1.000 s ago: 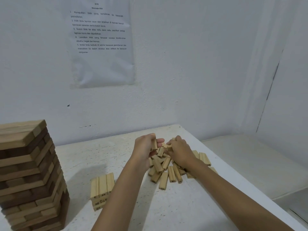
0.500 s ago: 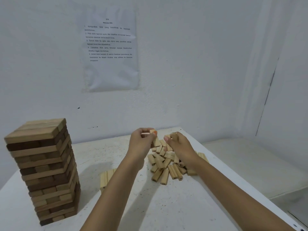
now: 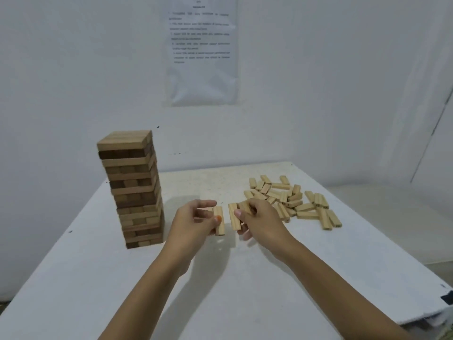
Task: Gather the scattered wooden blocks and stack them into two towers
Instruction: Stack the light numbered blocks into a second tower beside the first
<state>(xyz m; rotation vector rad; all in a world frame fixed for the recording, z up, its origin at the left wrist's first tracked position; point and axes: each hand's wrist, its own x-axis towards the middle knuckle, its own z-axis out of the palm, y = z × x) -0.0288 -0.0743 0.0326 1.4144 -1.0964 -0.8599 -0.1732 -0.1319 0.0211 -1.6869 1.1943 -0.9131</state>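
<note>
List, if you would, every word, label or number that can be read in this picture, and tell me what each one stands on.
Printed sheet on the wall: a short heading and several lines of text, all too blurred to read, so nothing can be quoted.
Tall tower, loose blocks on the table, block pinched by the left hand, blocks held by the right hand: no lettering visible.

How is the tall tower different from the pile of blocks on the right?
The tower is stacked neatly in crossing layers; the pile lies scattered on the table. The tower stands tall; the pile is low and spread out. The tower mixes dark and light blocks; the pile is all light. Both are long wooden blocks.
</note>
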